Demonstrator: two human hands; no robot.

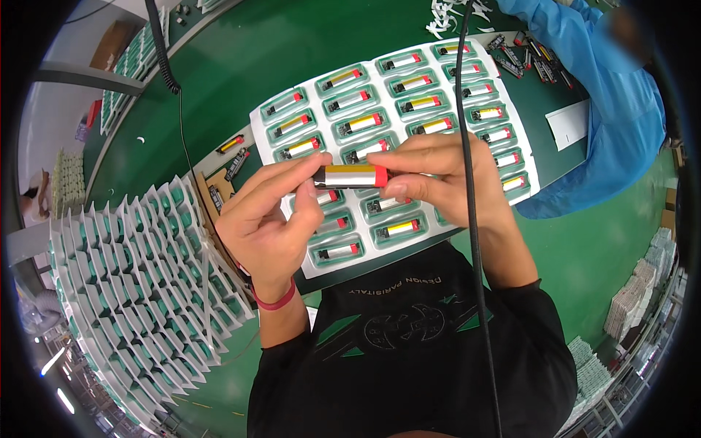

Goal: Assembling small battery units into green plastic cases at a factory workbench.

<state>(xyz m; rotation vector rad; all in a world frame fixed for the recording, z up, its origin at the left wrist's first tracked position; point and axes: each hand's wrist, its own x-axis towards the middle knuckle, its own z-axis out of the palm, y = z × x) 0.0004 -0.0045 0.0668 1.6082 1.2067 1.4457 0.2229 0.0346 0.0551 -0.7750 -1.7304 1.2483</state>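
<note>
Between my two hands is a small battery cell (350,176), silver and yellow with a black left end and a red right end. The fingertips of my left hand (274,212) pinch its black end. My right hand (445,175) grips the red end between thumb and fingers. The cell lies level, held just above a white tray sheet (364,69) with rows of green-lined pockets. Similar cells, such as a yellow one (400,229), sit in the pockets. My hands hide some of the middle pockets.
Stacked trays (131,292) stand at the left. Loose cells (235,162) lie by the tray's left side, more in a pile (537,62) at the far right. A co-worker's blue sleeve (621,109) is at the right. A black cable (467,146) hangs across my view.
</note>
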